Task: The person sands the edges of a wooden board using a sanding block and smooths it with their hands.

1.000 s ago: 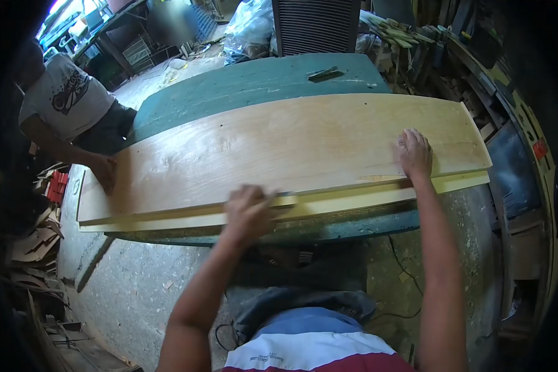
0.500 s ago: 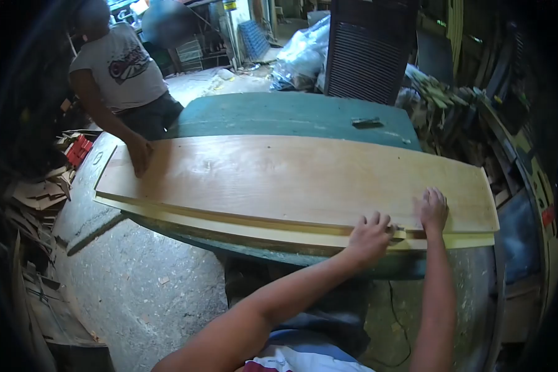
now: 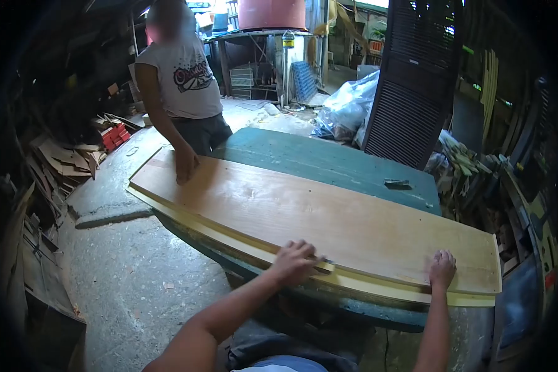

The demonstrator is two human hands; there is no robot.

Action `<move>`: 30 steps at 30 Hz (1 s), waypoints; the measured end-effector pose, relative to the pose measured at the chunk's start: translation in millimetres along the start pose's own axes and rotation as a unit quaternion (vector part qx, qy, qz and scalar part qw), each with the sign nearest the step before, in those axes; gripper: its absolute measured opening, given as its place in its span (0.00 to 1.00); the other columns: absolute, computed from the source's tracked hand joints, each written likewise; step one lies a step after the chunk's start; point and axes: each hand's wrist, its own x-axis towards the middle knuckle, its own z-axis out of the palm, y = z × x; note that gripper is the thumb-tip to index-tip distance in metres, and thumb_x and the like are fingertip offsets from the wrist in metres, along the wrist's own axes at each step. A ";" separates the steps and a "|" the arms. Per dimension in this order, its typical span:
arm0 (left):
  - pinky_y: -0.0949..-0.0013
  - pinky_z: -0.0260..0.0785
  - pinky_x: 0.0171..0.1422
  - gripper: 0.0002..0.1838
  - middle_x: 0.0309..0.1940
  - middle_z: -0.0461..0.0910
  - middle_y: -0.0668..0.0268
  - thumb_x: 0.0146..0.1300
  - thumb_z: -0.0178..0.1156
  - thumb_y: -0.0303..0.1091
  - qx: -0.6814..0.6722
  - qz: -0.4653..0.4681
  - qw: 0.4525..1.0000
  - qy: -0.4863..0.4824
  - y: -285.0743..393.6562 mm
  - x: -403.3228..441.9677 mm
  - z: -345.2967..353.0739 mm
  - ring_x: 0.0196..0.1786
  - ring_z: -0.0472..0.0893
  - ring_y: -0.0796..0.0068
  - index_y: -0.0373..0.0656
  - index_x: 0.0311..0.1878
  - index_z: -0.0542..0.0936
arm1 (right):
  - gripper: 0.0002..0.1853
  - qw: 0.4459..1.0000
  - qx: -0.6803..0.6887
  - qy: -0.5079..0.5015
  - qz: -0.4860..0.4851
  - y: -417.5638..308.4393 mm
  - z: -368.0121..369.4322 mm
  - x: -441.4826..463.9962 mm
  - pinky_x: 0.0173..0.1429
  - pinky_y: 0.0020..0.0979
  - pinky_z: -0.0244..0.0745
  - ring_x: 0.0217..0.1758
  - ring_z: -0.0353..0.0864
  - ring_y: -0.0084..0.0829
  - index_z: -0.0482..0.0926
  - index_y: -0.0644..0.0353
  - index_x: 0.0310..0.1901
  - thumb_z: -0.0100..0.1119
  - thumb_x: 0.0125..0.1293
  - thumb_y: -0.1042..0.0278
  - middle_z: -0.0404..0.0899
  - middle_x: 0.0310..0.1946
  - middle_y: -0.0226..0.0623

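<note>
A long, light-brown wooden panel (image 3: 353,229) lies across a green table, above a pale wooden layer (image 3: 378,282) that sticks out along the near side. At the panel's near edge, my left hand (image 3: 293,263) is closed on a narrow wooden strip (image 3: 326,268), whose end shows just right of the fingers. A small dark item by those fingertips is too blurred to name. My right hand (image 3: 442,270) lies on the panel's near right part, fingers extended, holding nothing. Another person's hand (image 3: 186,166) rests on the far left end of the panel.
The green table (image 3: 328,162) carries a small dark object (image 3: 397,184) on its far side. A dark louvered door (image 3: 409,80) stands behind, beside plastic-wrapped bundles (image 3: 350,102). Wood scraps (image 3: 59,155) pile up at left. A co-worker (image 3: 189,80) stands at the far left.
My left hand has slid left along the panel's near edge with the strip, widening the gap to my right hand. The camera view has shifted; the co-worker's hand stays on the panel.
</note>
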 end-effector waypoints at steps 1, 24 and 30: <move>0.56 0.71 0.57 0.27 0.51 0.80 0.66 0.55 0.70 0.41 -0.026 0.026 0.999 -0.005 13.0 9.2 11.0 0.56 0.79 0.62 0.55 0.61 0.87 | 0.22 1.000 0.003 -0.006 0.004 -2.4 -2.4 -1.8 0.76 0.49 0.69 0.71 0.77 0.50 0.85 0.66 0.57 0.54 0.80 0.54 0.83 0.64 0.51; 0.50 0.73 0.69 0.21 0.56 0.83 0.46 0.61 0.72 0.30 -0.146 -0.143 0.972 0.116 -70.0 63.7 38.8 0.62 0.78 0.43 0.39 0.58 0.85 | 0.26 0.938 0.190 0.075 -0.281 -204.0 14.3 -170.6 0.73 0.53 0.67 0.67 0.74 0.48 0.81 0.54 0.62 0.68 0.64 0.54 0.77 0.58 0.42; 0.58 0.77 0.58 0.17 0.45 0.84 0.53 0.64 0.64 0.26 -0.130 -0.231 0.959 0.103 -87.0 51.5 39.5 0.49 0.82 0.55 0.36 0.56 0.88 | 0.22 0.937 0.247 0.064 -0.239 -205.7 -4.3 -169.3 0.69 0.47 0.69 0.60 0.76 0.43 0.87 0.53 0.55 0.75 0.59 0.57 0.79 0.51 0.37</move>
